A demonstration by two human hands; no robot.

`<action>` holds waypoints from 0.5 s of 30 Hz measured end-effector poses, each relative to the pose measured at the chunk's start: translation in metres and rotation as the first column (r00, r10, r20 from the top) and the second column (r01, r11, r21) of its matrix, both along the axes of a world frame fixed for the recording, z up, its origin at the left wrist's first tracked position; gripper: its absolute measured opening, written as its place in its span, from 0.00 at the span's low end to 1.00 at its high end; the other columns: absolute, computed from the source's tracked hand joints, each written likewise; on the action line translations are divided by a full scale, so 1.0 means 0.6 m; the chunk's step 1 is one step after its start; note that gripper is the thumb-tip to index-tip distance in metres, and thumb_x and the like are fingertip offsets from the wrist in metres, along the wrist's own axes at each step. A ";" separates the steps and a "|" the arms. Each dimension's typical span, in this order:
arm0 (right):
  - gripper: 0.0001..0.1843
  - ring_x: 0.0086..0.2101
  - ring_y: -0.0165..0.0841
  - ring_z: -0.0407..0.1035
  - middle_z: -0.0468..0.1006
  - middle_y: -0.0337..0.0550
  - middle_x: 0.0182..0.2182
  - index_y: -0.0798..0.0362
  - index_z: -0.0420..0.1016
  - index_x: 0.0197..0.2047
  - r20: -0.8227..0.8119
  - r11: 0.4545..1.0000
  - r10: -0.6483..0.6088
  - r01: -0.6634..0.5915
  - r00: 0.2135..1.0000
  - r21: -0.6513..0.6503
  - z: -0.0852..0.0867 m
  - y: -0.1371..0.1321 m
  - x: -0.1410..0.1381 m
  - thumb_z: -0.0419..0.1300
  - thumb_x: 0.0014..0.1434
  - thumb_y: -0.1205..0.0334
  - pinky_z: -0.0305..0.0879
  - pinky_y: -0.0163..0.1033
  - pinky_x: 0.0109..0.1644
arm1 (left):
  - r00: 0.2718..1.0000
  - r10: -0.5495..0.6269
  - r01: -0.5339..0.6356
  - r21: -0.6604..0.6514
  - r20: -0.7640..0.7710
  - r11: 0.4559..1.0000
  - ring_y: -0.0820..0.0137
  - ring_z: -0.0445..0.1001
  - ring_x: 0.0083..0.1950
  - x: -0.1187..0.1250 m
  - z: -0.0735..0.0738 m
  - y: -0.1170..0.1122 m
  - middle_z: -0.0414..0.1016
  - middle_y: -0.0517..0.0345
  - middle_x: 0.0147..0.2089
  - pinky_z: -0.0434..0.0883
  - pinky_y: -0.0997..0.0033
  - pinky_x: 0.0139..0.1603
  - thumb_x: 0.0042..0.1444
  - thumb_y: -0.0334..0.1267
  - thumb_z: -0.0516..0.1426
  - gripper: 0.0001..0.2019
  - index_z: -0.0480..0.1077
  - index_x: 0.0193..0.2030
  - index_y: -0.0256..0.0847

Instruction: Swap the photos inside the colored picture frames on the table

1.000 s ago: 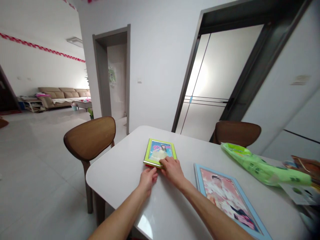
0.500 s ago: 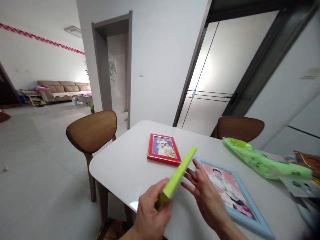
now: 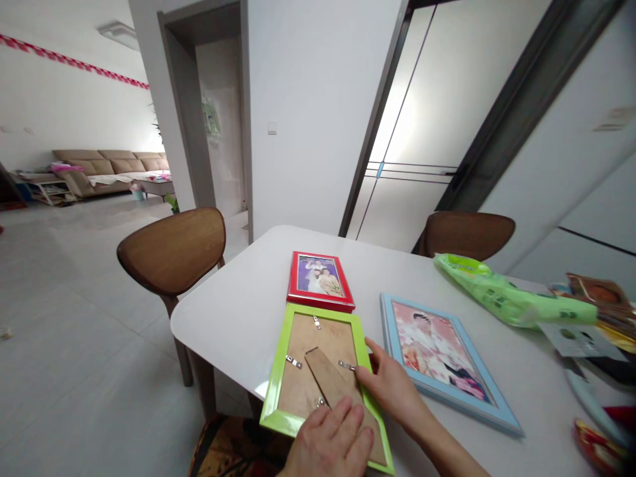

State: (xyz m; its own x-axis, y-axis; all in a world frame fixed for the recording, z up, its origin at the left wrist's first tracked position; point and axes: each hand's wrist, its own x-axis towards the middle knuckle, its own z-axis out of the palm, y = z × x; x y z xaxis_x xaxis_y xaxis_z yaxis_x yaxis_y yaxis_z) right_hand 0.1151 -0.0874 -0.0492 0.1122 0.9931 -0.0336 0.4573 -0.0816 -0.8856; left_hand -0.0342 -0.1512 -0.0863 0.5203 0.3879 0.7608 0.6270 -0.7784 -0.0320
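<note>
A lime-green picture frame (image 3: 276, 371) lies face down at the table's near edge, showing its brown backing board and several small metal clips. My left hand (image 3: 330, 440) rests flat over the lower part of the backing, across the brown stand leg (image 3: 322, 371), fingers side by side. At the frame's right side, my right hand (image 3: 392, 384) grips the edge, its thumb at the right metal clip (image 3: 346, 365) and its other fingers partly hidden. Just beyond lies a red picture frame (image 3: 320, 303), photo up. To the right is a light-blue picture frame (image 3: 477, 358), also photo up.
The white table (image 3: 223, 318) has a rounded far-left corner. A green plastic packet (image 3: 517, 298) and mixed items lie at its right. Wooden chairs stand at the left (image 3: 173, 252) and the far right (image 3: 467, 235).
The green frame has turned from edge-on to back-up and come down beside the red one. My left hand has shifted onto its backing; my right hand has closed on its right edge.
</note>
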 end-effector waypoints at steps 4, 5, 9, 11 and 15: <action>0.27 0.39 0.39 0.67 0.73 0.50 0.39 0.60 0.66 0.48 0.355 0.990 -0.045 -0.007 0.934 0.143 -0.018 0.004 0.007 0.53 0.41 0.65 0.59 0.42 0.47 | 1.000 -0.009 0.009 -0.004 0.013 1.000 0.69 0.71 0.45 0.007 -0.001 0.002 0.75 0.57 0.42 0.67 0.72 0.40 0.60 0.32 0.41 0.14 0.68 0.39 0.39; 0.26 0.39 0.39 0.66 0.73 0.51 0.38 0.61 0.67 0.47 0.408 0.988 -0.031 -0.035 0.912 0.153 -0.020 0.002 0.007 0.52 0.42 0.64 0.59 0.42 0.47 | 1.000 -0.011 0.011 -0.003 0.021 1.000 0.69 0.71 0.45 0.007 0.000 0.001 0.75 0.58 0.41 0.68 0.73 0.40 0.60 0.32 0.41 0.15 0.68 0.39 0.39; 0.22 0.37 0.38 0.66 0.71 0.51 0.36 0.62 0.67 0.46 0.546 0.980 0.027 -0.131 0.837 0.152 -0.022 -0.004 0.006 0.49 0.46 0.64 0.60 0.41 0.45 | 1.000 -0.022 0.022 -0.026 0.004 0.999 0.69 0.71 0.44 0.005 0.003 -0.001 0.75 0.59 0.42 0.69 0.74 0.39 0.60 0.32 0.41 0.15 0.68 0.39 0.39; 0.21 0.39 0.37 0.65 0.70 0.50 0.37 0.60 0.67 0.45 0.579 0.975 0.036 -0.155 0.815 0.158 -0.019 -0.005 0.004 0.50 0.46 0.66 0.59 0.40 0.46 | 0.999 -0.029 0.027 -0.060 -0.032 0.998 0.69 0.71 0.45 0.002 0.005 0.000 0.74 0.59 0.42 0.70 0.74 0.39 0.60 0.32 0.42 0.14 0.68 0.39 0.39; 0.21 0.44 0.38 0.61 0.64 0.54 0.45 0.60 0.67 0.45 0.626 0.970 0.014 -0.162 0.780 0.180 -0.006 -0.010 -0.004 0.51 0.46 0.70 0.56 0.40 0.50 | 0.975 -0.115 0.076 -0.199 -0.191 0.977 0.66 0.69 0.48 -0.007 0.022 -0.002 0.72 0.54 0.47 0.70 0.72 0.43 0.57 0.32 0.44 0.13 0.66 0.43 0.37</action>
State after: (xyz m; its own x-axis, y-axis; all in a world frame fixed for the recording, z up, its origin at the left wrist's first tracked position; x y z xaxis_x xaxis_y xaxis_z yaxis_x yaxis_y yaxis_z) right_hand 0.1127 -0.0934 -0.0529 -0.0536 0.9731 0.2239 0.9053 0.1420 -0.4003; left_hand -0.0386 -0.1521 -0.0729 0.6960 0.4555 0.5551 0.5453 -0.8382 0.0041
